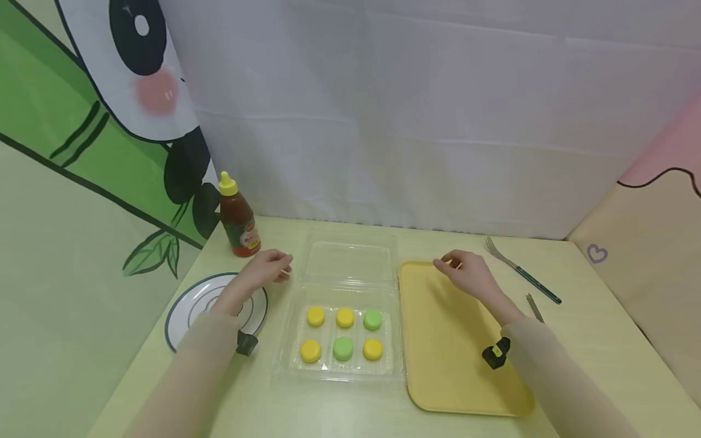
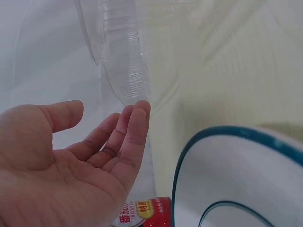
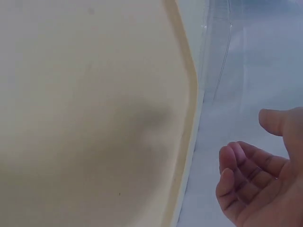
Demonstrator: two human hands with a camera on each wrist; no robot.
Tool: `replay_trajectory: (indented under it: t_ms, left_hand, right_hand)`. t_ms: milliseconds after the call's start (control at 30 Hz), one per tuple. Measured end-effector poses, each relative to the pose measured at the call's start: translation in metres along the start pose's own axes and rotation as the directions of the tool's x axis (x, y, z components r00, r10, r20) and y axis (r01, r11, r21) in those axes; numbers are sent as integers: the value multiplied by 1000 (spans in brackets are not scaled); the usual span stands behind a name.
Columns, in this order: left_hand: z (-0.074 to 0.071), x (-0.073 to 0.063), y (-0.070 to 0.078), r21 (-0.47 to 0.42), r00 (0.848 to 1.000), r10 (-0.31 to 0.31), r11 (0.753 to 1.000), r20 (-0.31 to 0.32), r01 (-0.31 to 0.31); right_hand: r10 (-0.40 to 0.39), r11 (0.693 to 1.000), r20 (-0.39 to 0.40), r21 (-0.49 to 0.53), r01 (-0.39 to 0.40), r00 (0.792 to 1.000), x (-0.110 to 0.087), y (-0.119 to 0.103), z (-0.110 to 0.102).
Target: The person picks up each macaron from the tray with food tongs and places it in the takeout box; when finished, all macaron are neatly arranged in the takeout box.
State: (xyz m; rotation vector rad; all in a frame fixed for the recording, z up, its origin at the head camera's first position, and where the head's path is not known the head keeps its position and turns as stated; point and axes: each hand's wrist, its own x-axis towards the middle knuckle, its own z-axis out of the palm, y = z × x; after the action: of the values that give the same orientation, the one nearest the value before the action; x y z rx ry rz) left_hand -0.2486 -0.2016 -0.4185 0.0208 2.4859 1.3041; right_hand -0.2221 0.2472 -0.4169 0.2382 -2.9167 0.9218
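Observation:
A clear plastic box (image 1: 350,365) lies with its lid (image 1: 349,258) folded back, holding several yellow and green round pieces that look like macarons (image 1: 345,317). My left hand (image 1: 268,267) hovers left of the lid, near the plate's far edge, with nothing in its fingers; the left wrist view shows them loosely bent, thumb apart. Over the far end of the yellow tray (image 1: 443,347) is my right hand (image 1: 462,272), also holding nothing, its fingers relaxed and a gap between thumb and fingertips in the right wrist view.
A white plate (image 1: 188,304) with a blue rim sits partly under the left forearm. Behind it stands a sauce bottle (image 1: 238,219) with a yellow cap. Right of the tray lie a fork (image 1: 523,272) and another metal utensil (image 1: 533,307), partly hidden by the right sleeve. A white cloth (image 1: 383,121) hangs behind the table.

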Motion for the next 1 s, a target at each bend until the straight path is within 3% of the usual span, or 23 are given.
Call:
replay_trajectory:
  t_ms: [233,533,800,1000]
  left_hand:
    - [2,13,2,-59,999,-25,998,27,27]
    - [14,22,6,-97,999,-52,994,-5,51]
    - [17,32,3,-149,996,-92,985,-18,88]
    - [20,35,1,-177,997,-64,983,-41,56]
  right_hand:
    - [39,987,77,152,-51,996,17,-18,22]
    - [82,973,104,208,-102,991,32,-37,48]
    - [189,914,158,333,-233,969,37,-47,63]
    - [204,895,133,377,-240,970,40,-50,71]
